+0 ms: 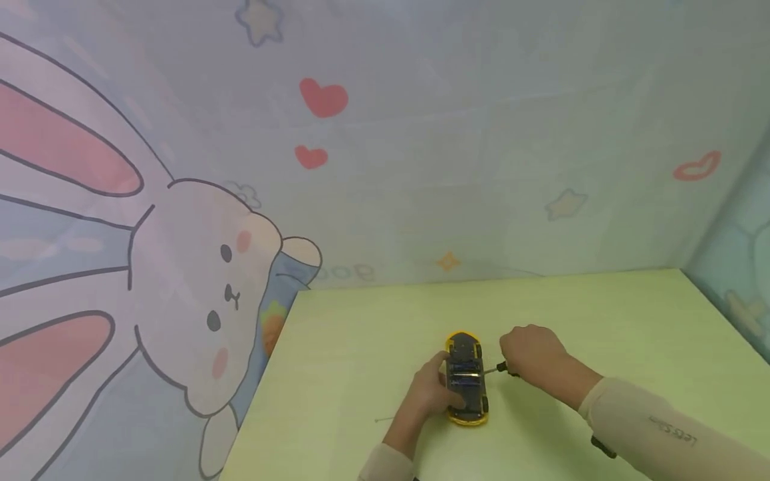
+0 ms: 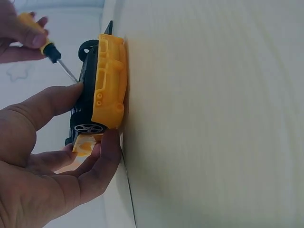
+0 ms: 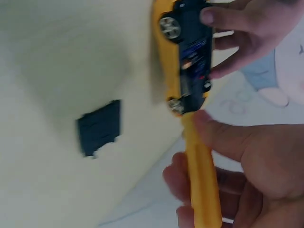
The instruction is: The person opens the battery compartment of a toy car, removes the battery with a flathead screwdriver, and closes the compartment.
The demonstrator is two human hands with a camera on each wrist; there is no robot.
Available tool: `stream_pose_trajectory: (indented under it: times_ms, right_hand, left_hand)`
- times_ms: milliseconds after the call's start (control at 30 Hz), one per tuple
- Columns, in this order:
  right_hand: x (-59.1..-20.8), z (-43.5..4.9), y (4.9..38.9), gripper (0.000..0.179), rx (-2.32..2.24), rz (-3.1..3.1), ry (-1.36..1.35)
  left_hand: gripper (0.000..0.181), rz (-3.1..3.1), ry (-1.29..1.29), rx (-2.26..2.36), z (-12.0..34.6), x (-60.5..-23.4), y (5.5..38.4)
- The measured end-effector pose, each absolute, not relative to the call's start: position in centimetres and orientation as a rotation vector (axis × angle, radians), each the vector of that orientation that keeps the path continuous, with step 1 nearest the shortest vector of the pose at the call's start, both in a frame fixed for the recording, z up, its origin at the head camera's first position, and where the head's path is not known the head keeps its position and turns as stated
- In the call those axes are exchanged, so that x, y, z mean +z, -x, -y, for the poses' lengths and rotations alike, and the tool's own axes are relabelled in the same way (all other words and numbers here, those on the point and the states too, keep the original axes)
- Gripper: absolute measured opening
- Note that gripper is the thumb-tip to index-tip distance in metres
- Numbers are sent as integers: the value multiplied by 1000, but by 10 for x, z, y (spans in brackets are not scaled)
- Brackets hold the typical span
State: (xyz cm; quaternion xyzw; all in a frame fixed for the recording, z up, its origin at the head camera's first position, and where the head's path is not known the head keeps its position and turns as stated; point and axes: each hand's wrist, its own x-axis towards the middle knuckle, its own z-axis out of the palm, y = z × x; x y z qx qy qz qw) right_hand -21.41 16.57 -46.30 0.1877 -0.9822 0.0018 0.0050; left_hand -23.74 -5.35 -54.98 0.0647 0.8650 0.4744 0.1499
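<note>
A yellow toy car (image 1: 475,419) lies upside down on the table, its black underside facing up. An uncovered recess in its middle shows dark blue, cylinder-like shapes. My left hand (image 1: 430,391) grips the car from the left side, thumb on the underside and fingers along the body. In my right hand (image 1: 535,351) is a screwdriver (image 3: 203,175) with a yellow handle, a black collar and a thin metal shaft. Its shaft (image 2: 67,70) slants down to the car's underside, the tip overlapping the recess area in the head view.
A flat black plastic cover (image 3: 99,127) with notched edges lies on the table on the right-hand side of the car. The pale green table (image 1: 361,334) meets printed cloth walls (image 1: 421,167) at the back and left. A thin line (image 1: 388,419) runs beside the left forearm.
</note>
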Motion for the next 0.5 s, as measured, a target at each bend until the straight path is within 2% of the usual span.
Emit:
stream_pose_trajectory:
  times_ms: [100, 233, 367, 500]
  right_hand:
    - [-476, -188, 213, 25, 327, 3125, -573]
    - [-496, -208, 213, 7, 593, 3114, -624]
    - [-516, -221, 216, 24, 755, 3105, -671]
    - [-532, -231, 222, 27, 864, 3087, -721]
  left_hand:
    - [96, -2493, -181, 1358, 53, -548, 237]
    - [97, -2515, -176, 1333, 53, -545, 238]
    - [98, -2512, -160, 1325, 53, -546, 236]
    - [97, -2506, -151, 1330, 52, -547, 235]
